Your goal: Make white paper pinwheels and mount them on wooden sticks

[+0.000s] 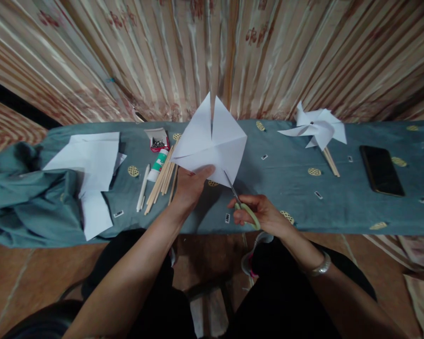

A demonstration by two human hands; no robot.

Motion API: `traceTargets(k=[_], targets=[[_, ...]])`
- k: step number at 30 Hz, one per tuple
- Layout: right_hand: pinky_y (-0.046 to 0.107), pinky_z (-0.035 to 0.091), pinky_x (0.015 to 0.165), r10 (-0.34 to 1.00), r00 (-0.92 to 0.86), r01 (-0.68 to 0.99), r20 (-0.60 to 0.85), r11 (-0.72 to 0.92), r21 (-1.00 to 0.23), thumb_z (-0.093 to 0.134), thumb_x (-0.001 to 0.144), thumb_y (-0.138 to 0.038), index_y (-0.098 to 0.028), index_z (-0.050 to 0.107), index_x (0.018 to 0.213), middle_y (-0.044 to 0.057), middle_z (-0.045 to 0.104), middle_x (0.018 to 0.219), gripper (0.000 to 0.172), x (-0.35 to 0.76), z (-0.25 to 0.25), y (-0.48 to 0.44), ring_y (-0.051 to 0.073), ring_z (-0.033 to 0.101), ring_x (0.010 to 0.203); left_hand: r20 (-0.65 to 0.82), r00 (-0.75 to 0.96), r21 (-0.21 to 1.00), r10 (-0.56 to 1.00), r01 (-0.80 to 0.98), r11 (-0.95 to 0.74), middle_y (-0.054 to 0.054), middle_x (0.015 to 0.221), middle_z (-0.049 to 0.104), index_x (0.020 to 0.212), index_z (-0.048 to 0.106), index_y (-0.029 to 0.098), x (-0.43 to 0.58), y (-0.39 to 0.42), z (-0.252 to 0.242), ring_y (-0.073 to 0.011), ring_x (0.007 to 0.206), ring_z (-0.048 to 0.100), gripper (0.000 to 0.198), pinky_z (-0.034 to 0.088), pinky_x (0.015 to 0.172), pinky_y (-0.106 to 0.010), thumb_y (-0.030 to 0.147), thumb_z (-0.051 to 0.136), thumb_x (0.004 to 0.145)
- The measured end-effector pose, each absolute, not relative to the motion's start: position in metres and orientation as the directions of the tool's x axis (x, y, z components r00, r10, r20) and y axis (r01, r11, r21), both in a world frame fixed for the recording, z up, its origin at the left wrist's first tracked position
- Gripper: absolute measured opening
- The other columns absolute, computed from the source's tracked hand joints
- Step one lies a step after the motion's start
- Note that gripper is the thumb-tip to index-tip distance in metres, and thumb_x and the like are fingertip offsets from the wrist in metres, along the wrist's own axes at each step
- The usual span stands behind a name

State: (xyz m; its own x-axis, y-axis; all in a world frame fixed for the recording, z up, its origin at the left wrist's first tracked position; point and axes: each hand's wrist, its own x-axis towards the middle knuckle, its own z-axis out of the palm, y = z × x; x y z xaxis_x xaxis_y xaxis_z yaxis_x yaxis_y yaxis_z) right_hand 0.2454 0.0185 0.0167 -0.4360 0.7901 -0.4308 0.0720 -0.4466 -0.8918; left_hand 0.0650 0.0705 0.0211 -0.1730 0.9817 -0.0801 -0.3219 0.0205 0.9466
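My left hand (190, 184) pinches the lower edge of a white square of paper (212, 141), held up over the table. The sheet is creased along its diagonals and has a slit from its top corner toward the middle. My right hand (259, 213) grips green-handled scissors (237, 197); their blades point up-left and touch the paper's lower right corner. Both hands hover above the blue-grey cloth (268, 188) that covers the table.
A finished white paper pinwheel (316, 128) on a stick lies at the right, with a black phone (380, 170) beyond it. At the left lie wooden sticks (161, 181), a glue tube (158, 165), a small box of pins (159, 140) and loose white sheets (92, 162). A striped curtain hangs behind.
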Motion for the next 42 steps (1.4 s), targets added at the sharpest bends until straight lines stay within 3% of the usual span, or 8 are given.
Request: traceTargets(k=[7,18,26,42], targets=[[0.019,0.049,0.048,0.786,-0.384,-0.006,-0.485,-0.527,-0.85,0.092,0.048,-0.044,-0.018,0.067,0.077,-0.006,0.063,0.056,0.047,0.2409,0.0172,0.0181,0.008,0.059,0.049,-0.076,-0.191,0.938,0.979,-0.347,0.006,-0.008,0.087,0.074,0.095,0.069,0.018,0.0647,0.0714,0.0207,-0.0272,0.091,0.07,0.032,0.055,0.087,-0.046,0.022,0.076,0.063],[0.02,0.049,0.048,0.804,-0.364,-0.027,-0.471,-0.514,-0.857,0.094,0.045,-0.041,-0.018,0.067,0.074,-0.006,0.062,0.055,0.045,0.2388,0.0143,0.0189,0.008,0.057,0.047,-0.095,-0.193,0.933,0.977,-0.36,0.019,-0.007,0.08,0.073,0.086,0.069,0.017,0.0644,0.0716,0.0201,-0.028,0.092,0.07,0.026,0.056,0.086,-0.045,0.024,0.078,0.063],[0.023,0.052,0.054,0.816,-0.388,0.049,-0.428,-0.445,-0.894,0.09,0.054,-0.048,-0.019,0.067,0.081,-0.004,0.064,0.06,0.045,0.2423,0.0147,0.0189,0.012,0.062,0.055,-0.098,-0.157,0.947,0.983,-0.319,0.043,-0.006,0.088,0.076,0.082,0.071,0.017,0.0683,0.0664,0.018,-0.0251,0.085,0.07,0.023,0.055,0.088,-0.043,0.025,0.078,0.061],[0.023,0.05,0.052,0.825,-0.349,-0.018,-0.445,-0.48,-0.877,0.093,0.047,-0.043,-0.019,0.068,0.077,-0.005,0.062,0.057,0.045,0.2367,0.0115,0.0193,0.01,0.059,0.052,-0.102,-0.152,0.94,0.983,-0.337,0.045,-0.007,0.089,0.077,0.083,0.073,0.018,0.0672,0.0649,0.0198,-0.0257,0.085,0.071,0.021,0.055,0.087,-0.044,0.024,0.079,0.063]])
